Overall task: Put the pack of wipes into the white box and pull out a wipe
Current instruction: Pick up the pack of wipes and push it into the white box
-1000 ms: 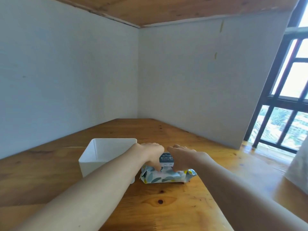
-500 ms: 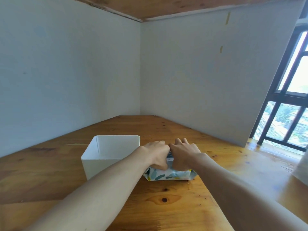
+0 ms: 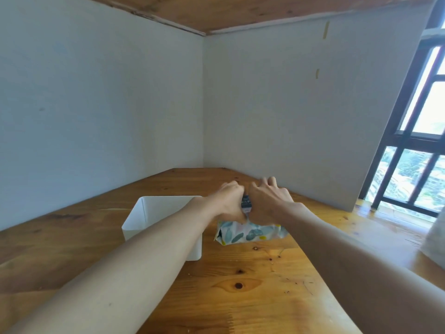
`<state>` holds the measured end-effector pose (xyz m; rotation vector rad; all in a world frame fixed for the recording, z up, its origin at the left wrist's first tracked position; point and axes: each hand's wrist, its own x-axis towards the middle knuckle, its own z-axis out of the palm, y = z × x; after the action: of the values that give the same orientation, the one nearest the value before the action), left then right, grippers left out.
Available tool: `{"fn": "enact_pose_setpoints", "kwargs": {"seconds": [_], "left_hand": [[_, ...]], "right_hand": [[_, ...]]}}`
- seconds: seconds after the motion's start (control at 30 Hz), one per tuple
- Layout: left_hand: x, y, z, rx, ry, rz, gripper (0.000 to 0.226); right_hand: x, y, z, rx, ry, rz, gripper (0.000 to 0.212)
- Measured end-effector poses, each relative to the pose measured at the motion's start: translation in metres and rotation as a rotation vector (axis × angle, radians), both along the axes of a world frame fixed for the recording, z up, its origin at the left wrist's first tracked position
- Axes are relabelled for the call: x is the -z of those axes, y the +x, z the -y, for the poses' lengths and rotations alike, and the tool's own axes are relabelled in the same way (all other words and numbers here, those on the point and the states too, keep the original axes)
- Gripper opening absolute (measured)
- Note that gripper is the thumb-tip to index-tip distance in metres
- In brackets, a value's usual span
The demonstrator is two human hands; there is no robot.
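Note:
The pack of wipes (image 3: 252, 233), soft with a leaf print, lies on the wooden table (image 3: 240, 285) just right of the white box (image 3: 154, 213). The box is open-topped and looks empty. My left hand (image 3: 228, 198) and my right hand (image 3: 267, 201) press down side by side on top of the pack. Between them shows a dark label flap (image 3: 246, 206), which stands upright, pinched by the fingers of both hands. My hands hide most of the pack's top.
White panels wall the table at the back and left, meeting in a corner. A dark-framed window (image 3: 414, 165) stands at the right. A pale cloth (image 3: 435, 239) shows at the right edge. Bare wood lies in front of the pack.
Both hands stayed on the pack. The dark label flap, covered half a second ago, shows again between the hands. The camera tilted up slightly.

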<state>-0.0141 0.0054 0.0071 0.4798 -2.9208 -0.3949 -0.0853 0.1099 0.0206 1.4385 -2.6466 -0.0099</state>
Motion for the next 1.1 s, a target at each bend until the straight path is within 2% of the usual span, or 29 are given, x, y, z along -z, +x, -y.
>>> {"fn": "enact_pose_setpoints", "kwargs": {"seconds": [0.17,0.37,0.47,0.57,1.0,1.1], "left_hand": [[-0.028,0.007,0.004,0.007,-0.015,-0.141,0.037],[-0.044,0.022,0.013,-0.012,-0.073,-0.264,0.026],[-0.05,0.032,0.018,-0.013,-0.187,-0.264,0.031],[-0.058,0.045,0.023,-0.029,-0.218,-0.244,0.033],[-0.062,0.11,0.065,-0.149,-0.162,-0.221,0.041],[-0.058,0.122,0.074,-0.149,-0.14,-0.215,0.033]], "right_hand": [[-0.022,0.009,0.005,0.033,-0.118,-0.044,0.063],[-0.044,0.024,0.014,0.021,-0.23,-0.081,0.058],[-0.051,0.032,0.017,-0.007,-0.256,-0.101,0.055],[-0.054,0.042,0.025,-0.017,-0.276,-0.078,0.051],[-0.057,0.09,0.074,-0.122,-0.308,0.033,0.047],[-0.054,0.099,0.084,-0.133,-0.266,0.079,0.044]]}}
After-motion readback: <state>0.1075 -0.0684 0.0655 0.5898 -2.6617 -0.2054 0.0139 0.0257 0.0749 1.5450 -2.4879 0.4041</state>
